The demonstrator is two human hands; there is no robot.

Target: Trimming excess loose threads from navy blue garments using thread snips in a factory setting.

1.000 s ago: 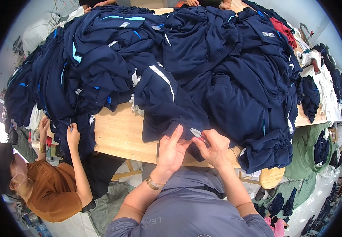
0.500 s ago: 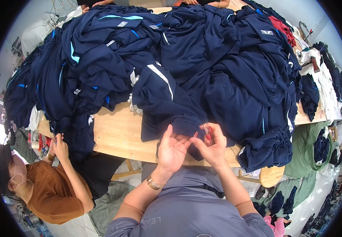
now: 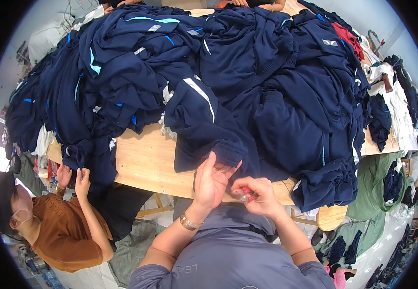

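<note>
"Any writing about?"

"A short row of pale letters on the front of the person's grey shirt (image 3: 228, 250). A silver-grey patch (image 3: 330, 43) sits on a navy garment at the far right of the heap (image 3: 122, 82), and a similar tag (image 3: 154, 28) at the far left."

"And the hands?"

"The left hand (image 3: 211, 182) is palm up, thumb spread apart from the other fingers. It is right at the near end of a navy garment (image 3: 228, 153) with a white stripe; I can't tell whether the fingertips pinch the cloth. The right hand (image 3: 259, 195) has its fingers curled together around a small red-handled tool (image 3: 245, 196), just beside the left."

"Where does that garment lie?"

"At the near edge of the heap, on the pale wooden worktop (image 3: 144, 159)."

"What's in the way?"

"The heap covers most of the top and hides much of the far side, where other people's hands and forearms show. On the left, a co-worker in a brown shirt (image 3: 67, 231) has both hands at navy cloth hanging off the edge. A red cloth (image 3: 348, 41) lies at the far right; a green sheet (image 3: 368, 188) hangs below."
</note>
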